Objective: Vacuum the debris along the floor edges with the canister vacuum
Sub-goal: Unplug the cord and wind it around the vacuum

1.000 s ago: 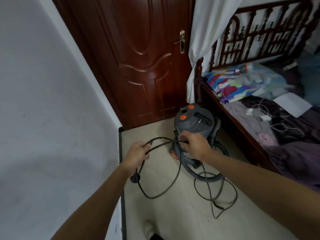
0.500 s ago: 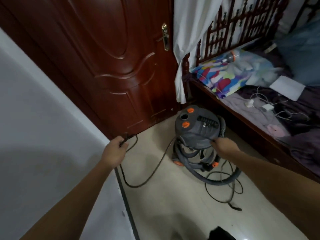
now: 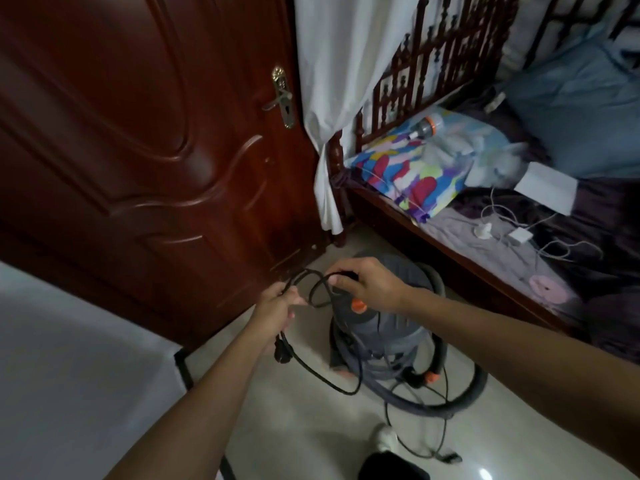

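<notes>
We grip the black power cord (image 3: pixel 313 287) w/ both hands, left hand (image 3: pixel 277 308) & right hand (image 3: pixel 365 284), just above the grey canister vacuum (image 3: pixel 381 327).

The door (image 3: pixel 145 140) is dark red-brown with a brass-coloured handle (image 3: pixel 282 98). The curtain (image 3: pixel 332 81) is white. The canister vacuum (image 3: pixel 391 327) is grey with orange buttons, and its cord (image 3: pixel 322 372) is black. The blanket (image 3: pixel 405 174) has patches of blue, red, yellow and purple. The floor (image 3: pixel 294 427) seems pale cream.
</notes>
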Available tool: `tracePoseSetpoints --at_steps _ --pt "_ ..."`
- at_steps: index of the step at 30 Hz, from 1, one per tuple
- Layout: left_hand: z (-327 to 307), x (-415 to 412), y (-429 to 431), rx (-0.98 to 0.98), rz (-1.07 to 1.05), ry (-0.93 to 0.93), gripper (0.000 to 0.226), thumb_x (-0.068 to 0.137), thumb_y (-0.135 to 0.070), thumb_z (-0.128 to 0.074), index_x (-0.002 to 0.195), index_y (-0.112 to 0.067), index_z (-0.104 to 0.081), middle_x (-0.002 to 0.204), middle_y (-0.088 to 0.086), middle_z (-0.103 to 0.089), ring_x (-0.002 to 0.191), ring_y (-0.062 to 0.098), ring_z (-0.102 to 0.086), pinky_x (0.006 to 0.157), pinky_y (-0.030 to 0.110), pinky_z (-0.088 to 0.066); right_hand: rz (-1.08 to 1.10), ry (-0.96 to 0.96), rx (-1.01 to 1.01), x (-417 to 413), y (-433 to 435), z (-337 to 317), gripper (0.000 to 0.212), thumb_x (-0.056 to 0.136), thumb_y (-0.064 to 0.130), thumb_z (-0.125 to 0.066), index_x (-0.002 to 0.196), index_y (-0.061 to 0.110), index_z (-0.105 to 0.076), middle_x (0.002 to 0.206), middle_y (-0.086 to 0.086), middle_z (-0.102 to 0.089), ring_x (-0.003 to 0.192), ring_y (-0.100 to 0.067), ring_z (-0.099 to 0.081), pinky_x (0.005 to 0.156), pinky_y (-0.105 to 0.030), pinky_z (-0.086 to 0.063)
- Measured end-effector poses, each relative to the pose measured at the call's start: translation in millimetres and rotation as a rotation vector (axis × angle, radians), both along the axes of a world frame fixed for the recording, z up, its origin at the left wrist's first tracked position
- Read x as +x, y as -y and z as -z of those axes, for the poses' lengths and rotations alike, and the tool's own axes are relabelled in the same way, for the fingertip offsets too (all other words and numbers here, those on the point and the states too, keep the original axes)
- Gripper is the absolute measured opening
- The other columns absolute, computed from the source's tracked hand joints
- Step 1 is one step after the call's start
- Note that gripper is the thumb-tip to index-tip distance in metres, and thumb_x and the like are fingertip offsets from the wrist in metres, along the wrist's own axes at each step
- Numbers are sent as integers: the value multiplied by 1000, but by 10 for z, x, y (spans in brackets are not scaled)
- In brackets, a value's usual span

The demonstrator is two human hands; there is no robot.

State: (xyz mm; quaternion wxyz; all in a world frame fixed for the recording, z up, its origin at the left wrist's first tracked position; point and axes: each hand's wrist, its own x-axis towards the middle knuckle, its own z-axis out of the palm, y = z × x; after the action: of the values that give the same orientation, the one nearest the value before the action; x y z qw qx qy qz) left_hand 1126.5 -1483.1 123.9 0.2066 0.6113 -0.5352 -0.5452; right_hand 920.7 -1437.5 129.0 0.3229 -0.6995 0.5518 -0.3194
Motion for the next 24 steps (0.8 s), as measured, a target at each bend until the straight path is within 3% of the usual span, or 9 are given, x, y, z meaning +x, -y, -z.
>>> tracePoseSetpoints --at_steps 2,5,8,11,15,19,22,24 --pt "-55 -116 202 -1 53 0 23 99 -13 -48 77 -15 -54 66 -3 -59 54 10 -42 43 22 -26 67 29 -16 -125 200 10 20 98 20 -59 108 6 -69 91 -8 -71 84 -23 -68 77 -43 -52" --pt "-96 -298 567 37 191 -9 28 100 -12 -46 73 -14 -52 61 -1 -53 52 9 -41 41 17 -27 150 76 2 -288 529 85 13 96 22 -64 100 11 -69 89 -1 -69 84 -19 -66 76 -40 -53" --pt "-127 -457 869 140 317 -63 30 103 -16 -40 76 -10 -52 50 1 -47 45 12 -39 42 20 -28 208 66 39 -398 783 200 9 90 30 -70 88 23 -65 82 11 -65 79 -4 -63 70 -27 -50" --pt "-129 -509 1231 321 330 -183 36 104 -27 -39 75 -8 -49 44 -2 -28 36 12 -27 40 23 -24 385 -94 161 -565 962 438 21 83 36 -76 79 29 -57 81 2 -67 79 -17 -64 67 -35 -49" --pt "-220 -386 1920 417 403 -281 36 94 -41 -50 70 -15 -45 42 -6 -21 30 7 -18 38 18 -13 735 -293 466 -959 860 984 9 84 34 -68 87 26 -65 93 -4 -70 91 -28 -66 67 -29 -44" --pt "-341 -144 2829 463 394 -399 30 85 -40 -52 70 -17 -42 46 -8 -8 35 7 -5 39 18 -9 997 -326 819 -1016 399 1576 27 90 34 -60 107 16 -68 106 -13 -68 97 -32 -65 70 -30 -45" --pt "-366 -59 3477 433 380 -412 32 87 -43 -51 68 -19 -40 52 -6 -3 42 10 -1 37 20 -9 1107 -287 963 -772 124 1949 32 94 33 -53 114 9 -64 106 -16 -67 95 -33 -64 76 -37 -53" --pt "-314 -130 3759 422 395 -390 34 88 -45 -50 67 -21 -39 52 -6 -4 43 9 -2 37 19 -10 1083 -278 1005 -521 58 2087 34 99 32 -46 120 11 -62 113 -17 -65 101 -34 -62 81 -37 -51"
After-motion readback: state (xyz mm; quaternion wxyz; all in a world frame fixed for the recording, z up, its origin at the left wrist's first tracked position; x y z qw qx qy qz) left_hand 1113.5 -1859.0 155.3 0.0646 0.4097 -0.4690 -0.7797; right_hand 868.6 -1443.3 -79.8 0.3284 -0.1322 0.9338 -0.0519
